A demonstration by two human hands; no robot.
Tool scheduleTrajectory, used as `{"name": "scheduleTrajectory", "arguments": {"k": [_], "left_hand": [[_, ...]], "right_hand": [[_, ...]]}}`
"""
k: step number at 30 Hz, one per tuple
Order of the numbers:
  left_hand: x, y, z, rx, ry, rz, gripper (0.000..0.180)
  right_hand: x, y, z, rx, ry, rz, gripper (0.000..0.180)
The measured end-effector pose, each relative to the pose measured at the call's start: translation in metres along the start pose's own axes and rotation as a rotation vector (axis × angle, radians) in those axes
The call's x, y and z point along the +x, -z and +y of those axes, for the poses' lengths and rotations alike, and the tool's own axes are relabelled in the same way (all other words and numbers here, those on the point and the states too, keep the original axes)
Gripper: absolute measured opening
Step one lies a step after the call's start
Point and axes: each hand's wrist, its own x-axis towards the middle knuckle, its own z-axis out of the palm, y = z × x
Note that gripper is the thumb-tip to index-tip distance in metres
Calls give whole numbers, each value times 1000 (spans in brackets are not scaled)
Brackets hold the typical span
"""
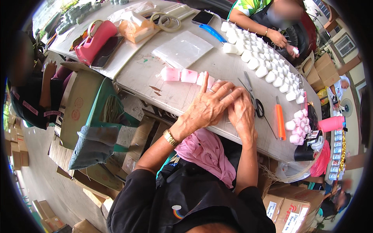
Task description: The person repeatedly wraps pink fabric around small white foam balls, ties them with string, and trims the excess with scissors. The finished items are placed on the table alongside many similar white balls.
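Observation:
My left hand (208, 105) lies over my right hand (241, 114) at the near edge of the grey table (167, 97), its index finger pointing up. Both hands are bunched together, and whatever is under them is hidden. A row of pink candles in clear wrap (180, 74) lies on the table and runs right up to my left fingertips. Black-handled scissors (254, 104) lie just right of my right hand, and an orange cutter (279, 121) lies beyond them.
Several white candles (256, 62) stand in rows across the table, with pink ones (297, 124) at the right end. Clear plastic sheets (182, 48), a blue cutter (213, 33), a phone (203, 17), tape rolls (169, 21) and a pink tape dispenser (95, 40) lie farther off. Another person's hand (278, 37) works opposite; cardboard boxes (79, 105) stand below.

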Motion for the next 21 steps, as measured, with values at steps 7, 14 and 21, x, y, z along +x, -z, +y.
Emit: {"name": "scheduleTrajectory", "arguments": {"k": [7,14,21], "left_hand": [[4,-12,-12,135,17,-95,41],[21,-23,15,52,-13,-37,13],[16,-15,23,34,-61,-111,17]], "right_hand": [[-32,48,33,-110,-112,175,43],[-60,83,108,-74,-462,363,33],[-84,96,141,39,-598,641,18]]}}
